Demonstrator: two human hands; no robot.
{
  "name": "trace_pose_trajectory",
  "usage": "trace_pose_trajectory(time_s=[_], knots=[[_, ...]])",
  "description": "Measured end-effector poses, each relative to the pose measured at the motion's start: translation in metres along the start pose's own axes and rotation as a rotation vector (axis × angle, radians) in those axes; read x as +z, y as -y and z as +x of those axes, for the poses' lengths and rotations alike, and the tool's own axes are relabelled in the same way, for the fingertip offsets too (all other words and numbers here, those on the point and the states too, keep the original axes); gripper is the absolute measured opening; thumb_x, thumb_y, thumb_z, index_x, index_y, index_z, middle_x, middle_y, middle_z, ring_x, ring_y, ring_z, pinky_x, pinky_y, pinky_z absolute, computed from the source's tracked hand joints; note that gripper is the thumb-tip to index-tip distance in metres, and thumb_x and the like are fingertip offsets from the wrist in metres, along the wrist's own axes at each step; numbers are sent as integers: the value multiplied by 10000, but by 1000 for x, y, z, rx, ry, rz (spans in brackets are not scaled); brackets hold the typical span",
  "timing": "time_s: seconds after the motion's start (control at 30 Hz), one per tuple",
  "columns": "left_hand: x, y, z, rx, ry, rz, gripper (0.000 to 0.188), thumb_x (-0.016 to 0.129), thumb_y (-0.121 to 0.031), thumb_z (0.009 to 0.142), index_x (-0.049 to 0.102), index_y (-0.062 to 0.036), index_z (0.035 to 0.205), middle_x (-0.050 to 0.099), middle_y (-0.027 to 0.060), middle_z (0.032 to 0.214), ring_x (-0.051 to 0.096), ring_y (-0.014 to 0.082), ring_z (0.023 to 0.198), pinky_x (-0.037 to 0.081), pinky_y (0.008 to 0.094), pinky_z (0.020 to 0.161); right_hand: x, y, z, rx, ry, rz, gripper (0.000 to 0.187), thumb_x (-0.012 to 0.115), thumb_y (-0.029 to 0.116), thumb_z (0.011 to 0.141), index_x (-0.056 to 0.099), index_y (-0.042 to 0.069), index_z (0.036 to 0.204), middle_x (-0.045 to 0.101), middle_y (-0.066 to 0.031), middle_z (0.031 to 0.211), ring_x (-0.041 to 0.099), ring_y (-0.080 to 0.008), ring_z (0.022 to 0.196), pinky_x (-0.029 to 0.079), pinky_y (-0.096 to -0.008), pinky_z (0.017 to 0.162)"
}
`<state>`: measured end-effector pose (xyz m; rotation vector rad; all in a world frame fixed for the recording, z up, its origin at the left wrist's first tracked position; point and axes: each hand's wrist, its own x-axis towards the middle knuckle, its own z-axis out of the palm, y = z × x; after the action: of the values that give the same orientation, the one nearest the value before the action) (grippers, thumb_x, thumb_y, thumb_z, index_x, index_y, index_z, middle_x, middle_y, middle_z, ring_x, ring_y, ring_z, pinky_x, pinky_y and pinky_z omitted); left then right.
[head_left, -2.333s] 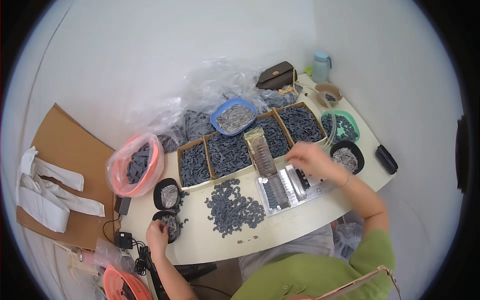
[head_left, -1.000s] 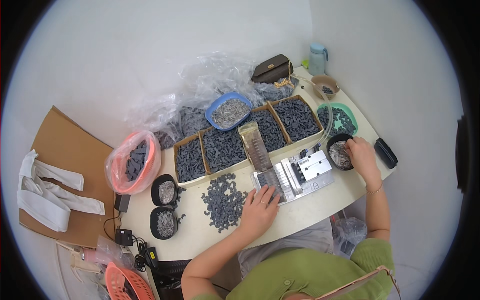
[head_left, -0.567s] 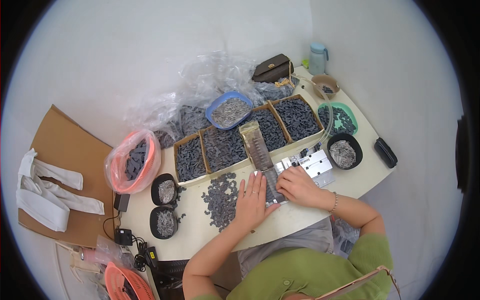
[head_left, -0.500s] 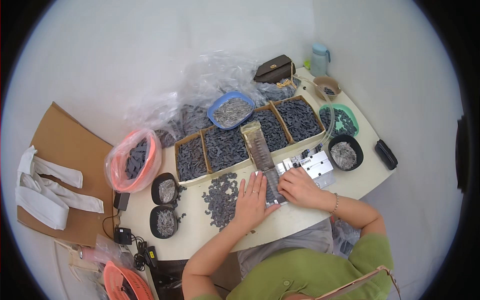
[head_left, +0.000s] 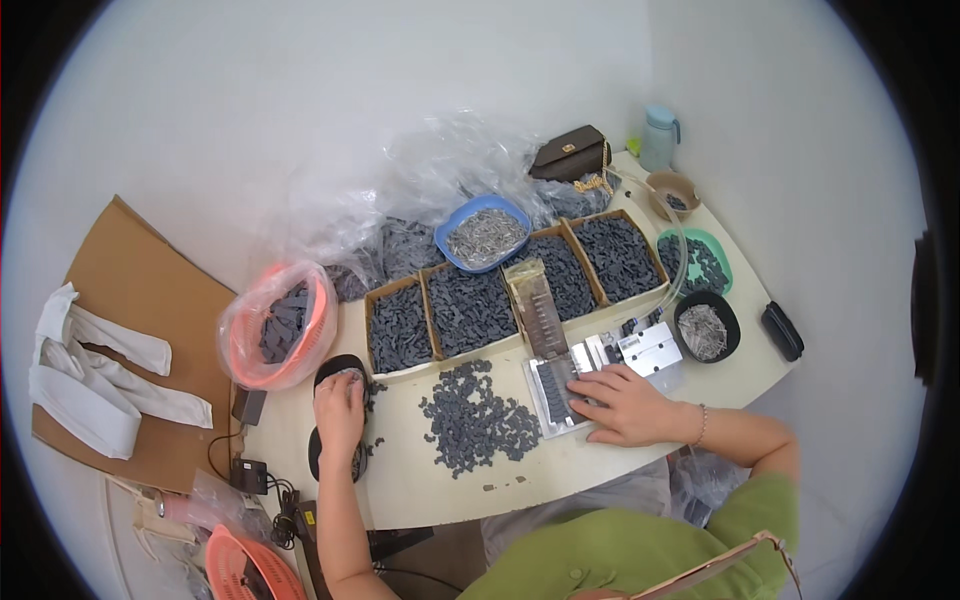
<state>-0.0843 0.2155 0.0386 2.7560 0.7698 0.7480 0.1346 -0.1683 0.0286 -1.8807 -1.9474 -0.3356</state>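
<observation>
My left hand [head_left: 339, 408] reaches into the upper of two black bowls [head_left: 350, 363] at the left, its fingers bunched together on the thin metal pins there; the exact grasp is partly hidden. My right hand [head_left: 626, 405] lies with fingers stretched out on a silver metal fixture [head_left: 556, 424], near a row of dark small parts [head_left: 551, 390] set in it. A long taped strip [head_left: 538, 312] extends from the fixture over the box edge. Left of the fixture, a loose heap of small dark parts [head_left: 470, 415] lies on the table.
Divided cardboard boxes [head_left: 487, 347] of dark parts stand behind, with a blue tray [head_left: 449, 240] of pins on them. At right are a black bowl [head_left: 733, 338] of pins, a green tray [head_left: 722, 255] and a black case [head_left: 782, 332]. A pink basket [head_left: 318, 335] stands left.
My left hand has left the fixture and moved left to the black bowl. My right hand has flattened out over the fixture. The whole view has shifted slightly.
</observation>
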Motion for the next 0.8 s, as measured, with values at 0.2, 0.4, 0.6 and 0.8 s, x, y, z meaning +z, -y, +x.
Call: trace_pose_trajectory(time_s=[0.2,0.4,0.6,0.8], knots=[[-3,32,12,-153,254,121,101,693,-95,744,686,-20,811,652,176,823,627,349,813,493,426,731,-12,-82,95,170,-175,110,217,669,231,805,663,83,964,593,-87,1096,521,-276,1063,396,-422,906],[1,35,22,-235,276,104,120,712,-134,741,642,-38,752,649,141,762,626,332,774,488,430,703,29,-170,205,455,179,309,149,714,178,736,720,133,878,683,-97,954,612,-298,972,477,-423,831],[0,49,17,-211,97,26,113,664,-116,797,612,-21,825,634,164,773,617,332,759,476,425,683,50,-165,241,411,368,-134,129,772,174,686,721,179,805,646,-54,984,568,-256,1025,456,-390,860],[2,-4,13,-89,-78,-333,47,617,-9,827,608,14,867,614,146,774,603,259,707,474,338,650,64,-181,228,185,240,-257,77,694,205,754,705,138,789,619,-83,925,571,-276,969,461,-409,824]])
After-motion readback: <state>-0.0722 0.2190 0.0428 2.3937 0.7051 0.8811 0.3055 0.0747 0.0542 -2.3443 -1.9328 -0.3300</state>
